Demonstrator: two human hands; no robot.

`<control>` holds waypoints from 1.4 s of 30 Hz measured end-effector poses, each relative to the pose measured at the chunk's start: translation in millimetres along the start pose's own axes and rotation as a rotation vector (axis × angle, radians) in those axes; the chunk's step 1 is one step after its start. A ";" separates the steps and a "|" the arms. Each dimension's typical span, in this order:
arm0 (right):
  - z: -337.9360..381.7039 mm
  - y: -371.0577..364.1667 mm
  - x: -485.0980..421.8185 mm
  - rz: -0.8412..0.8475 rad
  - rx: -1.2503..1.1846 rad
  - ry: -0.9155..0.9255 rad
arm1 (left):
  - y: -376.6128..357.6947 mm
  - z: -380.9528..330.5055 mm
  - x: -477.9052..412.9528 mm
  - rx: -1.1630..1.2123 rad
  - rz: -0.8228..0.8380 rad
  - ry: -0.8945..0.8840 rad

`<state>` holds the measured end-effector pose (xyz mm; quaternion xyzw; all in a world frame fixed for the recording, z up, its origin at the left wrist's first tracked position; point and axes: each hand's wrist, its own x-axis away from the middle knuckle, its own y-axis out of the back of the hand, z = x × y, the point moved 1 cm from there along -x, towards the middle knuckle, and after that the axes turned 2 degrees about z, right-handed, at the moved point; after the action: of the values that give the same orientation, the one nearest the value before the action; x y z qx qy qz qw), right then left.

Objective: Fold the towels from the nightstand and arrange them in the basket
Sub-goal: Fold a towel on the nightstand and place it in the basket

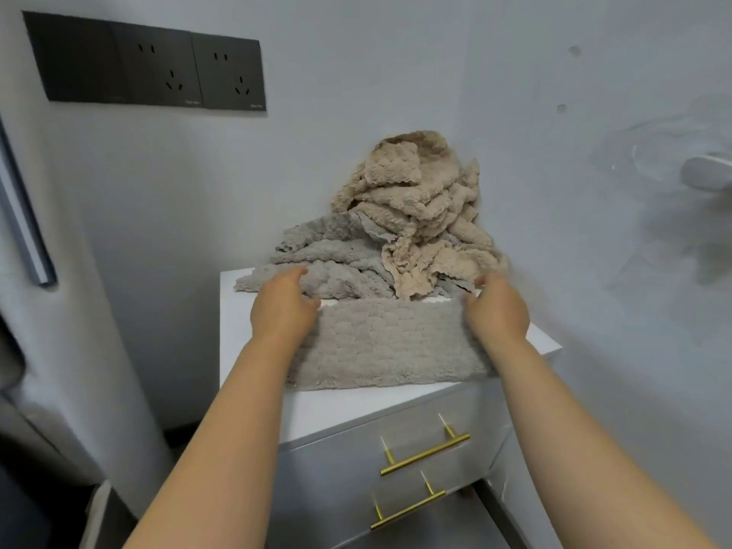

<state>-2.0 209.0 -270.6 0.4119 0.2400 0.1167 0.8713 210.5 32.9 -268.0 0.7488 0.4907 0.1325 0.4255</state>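
Room setting. Pale grey-blue wall [396, 53], evenly lit, with two small marks [574, 50] at upper right. Dark socket panel [146, 61] of three plates at upper left; the middle and right plates carry outlets. White nightstand [253, 410] against the wall, with two drawers, each with a brass bar handle: upper [426, 453], lower [408, 509]. At left, a pale grey upright surface bearing a grey bar [23, 215]; what it is cannot be told. At right, a blurred white wall fitting [707, 172]. Dark floor [23, 521] at lower left
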 end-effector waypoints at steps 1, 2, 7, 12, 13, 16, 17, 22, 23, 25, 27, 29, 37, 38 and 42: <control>2.4 -3.4 2.2 -0.026 0.056 0.061 | -1.8 -4.3 -0.2 -0.034 -0.035 -0.066; 6.0 -7.1 3.6 -0.050 0.087 0.131 | -4.1 -10.1 -0.2 -0.049 -0.042 -0.142; 27.3 -24.7 14.8 0.215 0.223 0.377 | -23.7 -34.3 14.2 -0.190 0.456 -0.370; 20.4 -30.3 38.4 0.357 0.330 0.418 | -50.4 -22.9 29.0 -0.514 0.626 -0.278; 18.3 -30.5 41.8 0.358 0.306 0.407 | -51.1 -22.5 31.2 -0.512 0.612 -0.280; 13.4 -26.5 51.0 0.341 0.271 0.362 | -50.5 -22.3 38.4 -0.507 0.587 -0.273; 10.3 -20.0 57.0 0.332 0.277 0.329 | -48.6 -24.2 45.3 -0.515 0.586 -0.269; 7.7 3.2 59.3 0.232 0.379 0.037 | -45.7 -26.8 53.7 -0.519 0.583 -0.200; 5.2 10.0 59.2 0.233 0.378 -0.028 | -43.8 -28.7 57.5 -0.519 0.588 -0.186; -1.8 20.0 57.4 0.290 0.316 -0.158 | -41.2 -30.7 62.1 -0.516 0.602 -0.152; -9.9 27.3 57.1 0.374 0.247 -0.264 | -38.4 -33.7 65.4 -0.519 0.622 -0.118; -15.9 32.1 58.6 0.443 0.182 -0.304 | -36.3 -37.5 66.1 -0.551 0.639 -0.099; -24.4 47.7 56.7 0.518 -0.059 -0.322 | -20.9 -49.7 65.7 -0.672 0.606 -0.130; -24.0 47.3 56.2 0.547 -0.070 -0.325 | -23.3 -46.6 65.6 -0.677 0.601 -0.145; -19.4 44.4 53.4 0.558 -0.180 -0.299 | -27.2 -37.8 61.9 -0.592 0.513 -0.168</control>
<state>33.5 271.4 -264.0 0.3957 -0.0239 0.3100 0.8642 200.2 108.8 -279.6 0.7002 0.1918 0.3085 0.6146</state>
